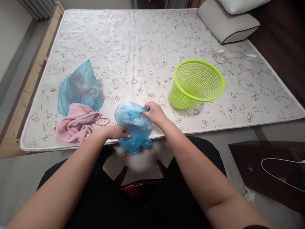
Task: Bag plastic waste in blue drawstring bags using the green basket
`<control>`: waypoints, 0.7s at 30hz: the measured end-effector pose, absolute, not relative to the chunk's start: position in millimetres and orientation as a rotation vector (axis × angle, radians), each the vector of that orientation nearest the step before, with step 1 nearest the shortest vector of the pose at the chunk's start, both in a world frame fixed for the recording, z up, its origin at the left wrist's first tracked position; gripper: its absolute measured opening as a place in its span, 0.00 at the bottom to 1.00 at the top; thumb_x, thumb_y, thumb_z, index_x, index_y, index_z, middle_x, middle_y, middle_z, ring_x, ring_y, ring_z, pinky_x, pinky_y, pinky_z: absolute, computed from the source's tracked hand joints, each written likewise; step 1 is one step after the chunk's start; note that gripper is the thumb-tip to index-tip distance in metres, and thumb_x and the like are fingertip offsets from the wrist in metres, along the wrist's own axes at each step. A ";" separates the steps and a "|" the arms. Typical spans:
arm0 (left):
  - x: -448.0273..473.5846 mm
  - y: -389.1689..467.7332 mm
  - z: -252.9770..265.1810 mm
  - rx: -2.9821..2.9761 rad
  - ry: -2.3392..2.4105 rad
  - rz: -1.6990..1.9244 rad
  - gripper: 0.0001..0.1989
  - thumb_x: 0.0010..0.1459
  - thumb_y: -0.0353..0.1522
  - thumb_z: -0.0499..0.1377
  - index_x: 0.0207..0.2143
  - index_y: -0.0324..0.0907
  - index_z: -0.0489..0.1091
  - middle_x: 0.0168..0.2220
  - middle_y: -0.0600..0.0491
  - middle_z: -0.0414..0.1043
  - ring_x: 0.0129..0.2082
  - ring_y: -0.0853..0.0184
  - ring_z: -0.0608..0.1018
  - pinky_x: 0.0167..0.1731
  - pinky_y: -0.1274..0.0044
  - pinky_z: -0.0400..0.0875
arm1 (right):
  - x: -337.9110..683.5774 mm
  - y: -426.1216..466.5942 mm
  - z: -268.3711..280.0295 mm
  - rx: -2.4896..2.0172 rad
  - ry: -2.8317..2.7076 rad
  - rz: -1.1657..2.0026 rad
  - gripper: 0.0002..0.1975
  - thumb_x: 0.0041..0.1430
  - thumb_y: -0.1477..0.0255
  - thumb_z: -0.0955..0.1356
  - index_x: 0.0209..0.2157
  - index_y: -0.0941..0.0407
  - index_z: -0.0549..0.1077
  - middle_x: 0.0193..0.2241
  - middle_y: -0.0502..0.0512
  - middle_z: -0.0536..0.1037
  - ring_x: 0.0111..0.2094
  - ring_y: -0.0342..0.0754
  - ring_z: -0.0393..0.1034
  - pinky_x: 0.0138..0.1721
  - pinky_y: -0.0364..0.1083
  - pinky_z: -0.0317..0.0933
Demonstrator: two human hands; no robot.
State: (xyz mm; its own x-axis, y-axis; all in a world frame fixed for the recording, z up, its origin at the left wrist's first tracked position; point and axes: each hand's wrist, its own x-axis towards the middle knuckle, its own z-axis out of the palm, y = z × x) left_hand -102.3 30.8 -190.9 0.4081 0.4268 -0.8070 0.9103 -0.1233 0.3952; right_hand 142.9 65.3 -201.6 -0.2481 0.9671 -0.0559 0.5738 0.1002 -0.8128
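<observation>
Lowest in the view are the dark trousers (190, 197) of a seated person, with the curved, glossy, red-brown edge of a wooden seat (140, 187) between the legs. Just beyond, at the near border of the mattress (133, 73), both hands are on a blue bag (133, 119) of thin, crinkled plastic; its body is rounded and looks paler at the top, and its gathered, knot-like ends hang over the border. The left hand (119, 131) touches the left side of this bag with curled fingers, but whether the film is pinched between them, one cannot tell. The right hand (154, 113) has thumb and fingers closed upon the upper right edge of the bag. To the left lies a soft pink cloth (73, 125), crumpled in thick folds, and directly behind it stands a second blue bag (91, 86), translucent and peaked like a tent, with a brownish content that is too unclear to name. To the right stands a bright green basket (177, 95), of plastic mesh, round and narrower toward its base, tilted slightly. The mattress cover is whitish, printed with scattered letters. Farther, at the right corner, a smooth wedge-shaped cushion (228, 24) with dark piping carries a plump white pillow (240, 4).
</observation>
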 end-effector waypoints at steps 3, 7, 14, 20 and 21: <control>-119.2 36.6 -183.2 1.747 1.385 -0.644 0.25 0.59 0.52 0.56 0.43 0.44 0.79 0.45 0.43 0.82 0.46 0.48 0.80 0.47 0.64 0.70 | 154.6 70.9 -189.1 -1.573 -1.646 1.150 0.08 0.53 0.68 0.73 0.32 0.54 0.72 0.36 0.50 0.76 0.38 0.47 0.70 0.43 0.47 0.63; -129.6 41.7 -187.3 1.706 1.713 -0.399 0.27 0.56 0.53 0.59 0.50 0.44 0.76 0.38 0.42 0.83 0.42 0.47 0.82 0.45 0.63 0.72 | 158.6 75.4 -185.7 -1.615 -1.465 1.299 0.10 0.52 0.67 0.72 0.29 0.53 0.67 0.28 0.47 0.71 0.31 0.45 0.67 0.34 0.45 0.62; -119.9 53.4 -183.3 1.456 1.875 1.018 0.20 0.63 0.40 0.58 0.55 0.45 0.67 0.44 0.48 0.78 0.38 0.63 0.82 0.40 0.72 0.77 | 138.7 68.9 -114.5 -1.077 -1.073 1.305 0.13 0.61 0.63 0.70 0.31 0.52 0.62 0.30 0.45 0.68 0.36 0.42 0.70 0.37 0.42 0.67; -99.7 45.6 -167.2 1.552 1.615 1.648 0.25 0.66 0.45 0.56 0.62 0.49 0.57 0.63 0.46 0.65 0.63 0.59 0.71 0.59 0.66 0.70 | 139.6 65.1 -85.4 -0.827 -0.797 1.486 0.09 0.64 0.66 0.63 0.30 0.51 0.60 0.29 0.46 0.68 0.41 0.45 0.73 0.46 0.48 0.69; -93.8 41.4 -167.7 1.635 1.557 1.589 0.30 0.65 0.48 0.57 0.65 0.51 0.55 0.66 0.46 0.62 0.66 0.57 0.69 0.61 0.65 0.69 | 138.8 66.4 -91.9 -0.880 -0.753 1.539 0.09 0.64 0.65 0.62 0.30 0.51 0.60 0.29 0.48 0.70 0.42 0.47 0.73 0.48 0.50 0.69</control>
